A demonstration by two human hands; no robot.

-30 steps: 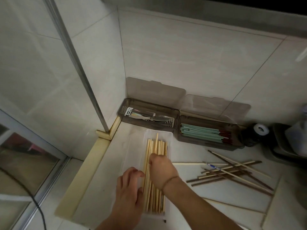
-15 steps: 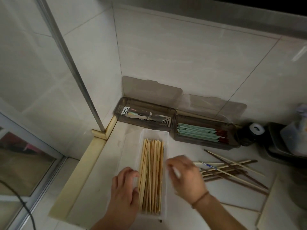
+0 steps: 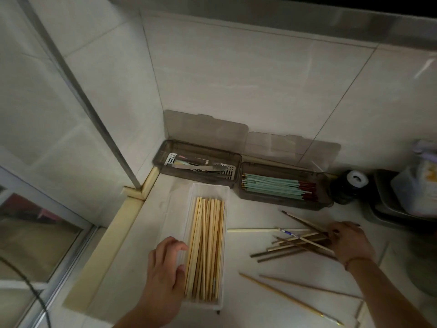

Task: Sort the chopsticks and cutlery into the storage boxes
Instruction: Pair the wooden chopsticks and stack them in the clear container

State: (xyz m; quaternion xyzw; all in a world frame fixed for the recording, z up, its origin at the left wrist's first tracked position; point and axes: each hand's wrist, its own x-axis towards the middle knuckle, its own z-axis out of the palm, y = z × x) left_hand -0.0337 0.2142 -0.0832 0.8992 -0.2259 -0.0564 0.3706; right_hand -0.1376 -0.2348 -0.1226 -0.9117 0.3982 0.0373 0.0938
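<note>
A clear plastic box lies lengthwise on the counter, filled with several pale bamboo chopsticks. My left hand rests against the box's left wall, fingers loosely curled on it. My right hand has reached the right end of a loose pile of dark and light chopsticks, fingers curled on them. Two pale chopsticks lie apart near the front. At the back stand a smoky box with metal cutlery and another with mint-green chopsticks, lids up.
The tiled wall corner and a metal frame post close in the left and back. A black round container and a dark tray with a plastic bottle crowd the right. A board edge lies front right.
My right hand left the clear box and moved right to the loose chopstick pile. The bamboo chopsticks now lie flat in the box. My left hand stays at the box's side.
</note>
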